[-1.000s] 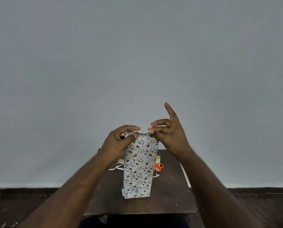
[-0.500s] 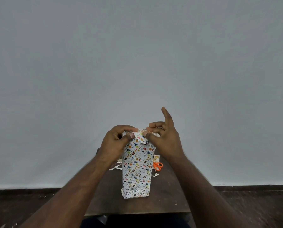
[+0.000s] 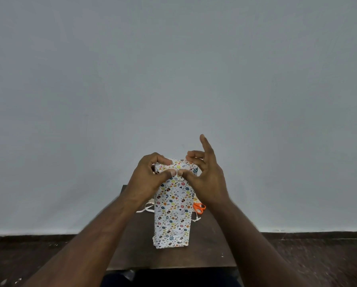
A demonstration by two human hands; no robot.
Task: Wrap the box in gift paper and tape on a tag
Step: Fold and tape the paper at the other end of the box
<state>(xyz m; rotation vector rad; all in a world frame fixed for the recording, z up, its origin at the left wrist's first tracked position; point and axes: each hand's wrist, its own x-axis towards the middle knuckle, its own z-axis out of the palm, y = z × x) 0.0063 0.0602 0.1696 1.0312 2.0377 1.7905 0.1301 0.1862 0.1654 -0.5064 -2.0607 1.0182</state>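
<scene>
A tall box (image 3: 172,212) covered in white gift paper with small coloured shapes stands upright on a small dark table (image 3: 173,257). My left hand (image 3: 147,179) grips its top left corner, thumb pressed on the folded paper flap at the top front. My right hand (image 3: 204,179) holds the top right corner, its thumb meeting the left thumb on the flap, the index finger sticking up. The far side of the box top is hidden. No tag is visible.
Orange-handled scissors (image 3: 199,207) lie on the table right of the box. Pale ribbon or paper strips (image 3: 146,209) lie to the left behind it. A plain grey wall rises behind, and dark floor (image 3: 28,257) surrounds the table.
The top flap has been folded down over the front of the box. Both thumbs have come together on it, and the view has shifted a little.
</scene>
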